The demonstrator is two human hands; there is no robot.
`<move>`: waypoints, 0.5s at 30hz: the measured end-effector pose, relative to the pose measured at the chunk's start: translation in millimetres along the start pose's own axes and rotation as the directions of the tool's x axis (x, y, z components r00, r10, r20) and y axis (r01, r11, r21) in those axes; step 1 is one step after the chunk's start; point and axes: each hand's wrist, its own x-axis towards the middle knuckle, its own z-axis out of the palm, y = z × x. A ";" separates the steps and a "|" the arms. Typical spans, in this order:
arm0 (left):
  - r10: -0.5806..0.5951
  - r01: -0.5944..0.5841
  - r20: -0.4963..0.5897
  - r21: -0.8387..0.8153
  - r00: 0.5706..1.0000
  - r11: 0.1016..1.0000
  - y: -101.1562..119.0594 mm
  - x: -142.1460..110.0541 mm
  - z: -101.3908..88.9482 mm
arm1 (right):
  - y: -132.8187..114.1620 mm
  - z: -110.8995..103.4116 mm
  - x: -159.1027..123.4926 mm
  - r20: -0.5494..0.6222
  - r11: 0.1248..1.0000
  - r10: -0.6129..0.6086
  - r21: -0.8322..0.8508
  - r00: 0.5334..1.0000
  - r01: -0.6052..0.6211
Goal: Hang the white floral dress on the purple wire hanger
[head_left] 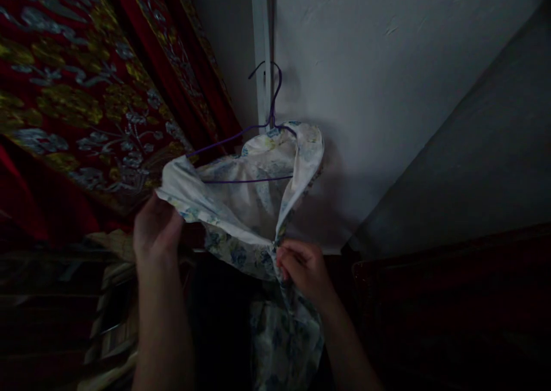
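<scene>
A purple wire hanger hangs by its hook on a narrow pale strip at the wall. Draped over it is a white shirt with a blue and yellow floral print, its neck spread wide. The collar sits around the hanger's right side, while the left end of the wire shows bare beside the cloth. My left hand is at the shirt's left edge, its fingers partly hidden behind the fabric and blurred. My right hand pinches the front edge of the shirt below the neck opening. The lower part of the shirt hangs down between my arms.
A red curtain with gold and silver patterns hangs close on the left. Behind the hanger stands a pale wall. Wooden slatted furniture is at the lower left, and a dark red piece lies in shadow at the right.
</scene>
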 end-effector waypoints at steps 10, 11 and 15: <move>-0.198 0.208 -0.083 0.135 0.977 0.969 -124.7 -106.3 -75.7 | 16.1 30.0 -40.1 0.190 0.990 0.131 0.023 0.973 -0.138; -0.174 0.180 -0.052 0.136 0.983 0.974 -119.2 -109.9 -73.1 | 18.2 28.1 -41.6 0.098 0.990 0.121 0.062 0.988 -0.128; -0.119 0.110 0.208 0.056 0.971 0.992 -82.3 -118.3 -56.4 | 25.5 22.0 -43.5 -0.257 0.983 0.086 0.176 0.963 -0.041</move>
